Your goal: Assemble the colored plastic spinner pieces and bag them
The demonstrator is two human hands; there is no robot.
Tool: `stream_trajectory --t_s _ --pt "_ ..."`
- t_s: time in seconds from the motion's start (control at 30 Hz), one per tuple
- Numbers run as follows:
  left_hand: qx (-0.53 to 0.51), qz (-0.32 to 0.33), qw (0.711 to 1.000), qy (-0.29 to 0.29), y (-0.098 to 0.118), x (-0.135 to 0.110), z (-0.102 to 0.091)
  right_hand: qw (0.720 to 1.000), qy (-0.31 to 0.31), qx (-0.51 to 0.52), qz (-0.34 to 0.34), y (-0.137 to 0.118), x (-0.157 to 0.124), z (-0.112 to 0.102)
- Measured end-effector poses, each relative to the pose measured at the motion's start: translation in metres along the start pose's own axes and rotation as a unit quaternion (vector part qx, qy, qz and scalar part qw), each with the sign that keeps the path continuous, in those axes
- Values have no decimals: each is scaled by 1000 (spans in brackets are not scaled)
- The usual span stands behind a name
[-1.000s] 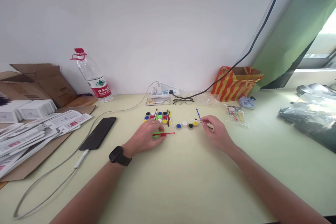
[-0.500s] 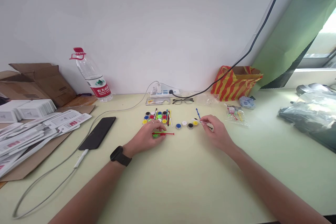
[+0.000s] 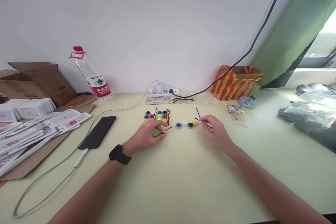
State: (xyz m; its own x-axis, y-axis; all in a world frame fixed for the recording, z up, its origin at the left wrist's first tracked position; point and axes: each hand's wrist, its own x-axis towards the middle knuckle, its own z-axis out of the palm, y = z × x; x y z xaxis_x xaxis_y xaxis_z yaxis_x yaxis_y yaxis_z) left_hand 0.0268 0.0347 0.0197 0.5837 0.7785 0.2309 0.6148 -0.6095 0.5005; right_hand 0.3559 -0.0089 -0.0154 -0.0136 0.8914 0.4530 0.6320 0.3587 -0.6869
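Note:
My left hand [image 3: 147,133] is closed, with a thin red plastic stick [image 3: 169,128] and a green piece [image 3: 155,133] at its fingers. How firmly each is gripped is partly hidden. Just beyond it lie rows of small coloured discs [image 3: 147,112] and a bunch of thin coloured sticks [image 3: 169,116]. On the right, my right hand [image 3: 215,131] pinches thin sticks, a white one and a black one [image 3: 196,119]. Close to its fingertips are a yellow disc [image 3: 195,123], a black disc [image 3: 190,125], a white disc [image 3: 184,123], a blue disc [image 3: 179,125] and a blue stick [image 3: 198,112].
Eyeglasses [image 3: 183,100], a clear case [image 3: 158,100] and a power strip [image 3: 164,91] lie near the wall. Left are a phone [image 3: 97,132] on a cable, a bottle [image 3: 96,80] and white cards [image 3: 47,126]. Right are a striped bag [image 3: 235,84] and plastic packets [image 3: 236,113].
The red stick at my left hand has swung, its free end now pointing farther away, and more of the green piece shows. My right hand has hardly moved.

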Motion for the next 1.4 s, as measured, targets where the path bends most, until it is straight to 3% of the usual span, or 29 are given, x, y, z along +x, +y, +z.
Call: stream_trajectory --t_s 0.4,0.6,0.83,0.93,1.03,1.1,1.27,1.4 --pt "12 -33 999 -11 6 2 4 999 -18 30 -16 -2 -1 5" --pt "53 31 997 45 12 -1 10 999 -22 34 -16 -8 -1 4" --pt "63 103 987 108 38 -6 18 996 -36 74 21 -20 0 -3" --pt "62 136 984 99 49 -9 27 980 -110 154 62 -32 -2 -4" --pt "77 158 980 87 52 -9 35 944 -219 233 87 -45 -5 -6" --pt "93 161 980 75 51 -9 39 922 -260 270 98 -51 -7 -6" --pt "46 120 990 54 54 -10 41 896 -263 331 139 -57 -12 2" --pt "-51 45 997 27 65 -13 41 898 -249 339 127 -60 -14 15"
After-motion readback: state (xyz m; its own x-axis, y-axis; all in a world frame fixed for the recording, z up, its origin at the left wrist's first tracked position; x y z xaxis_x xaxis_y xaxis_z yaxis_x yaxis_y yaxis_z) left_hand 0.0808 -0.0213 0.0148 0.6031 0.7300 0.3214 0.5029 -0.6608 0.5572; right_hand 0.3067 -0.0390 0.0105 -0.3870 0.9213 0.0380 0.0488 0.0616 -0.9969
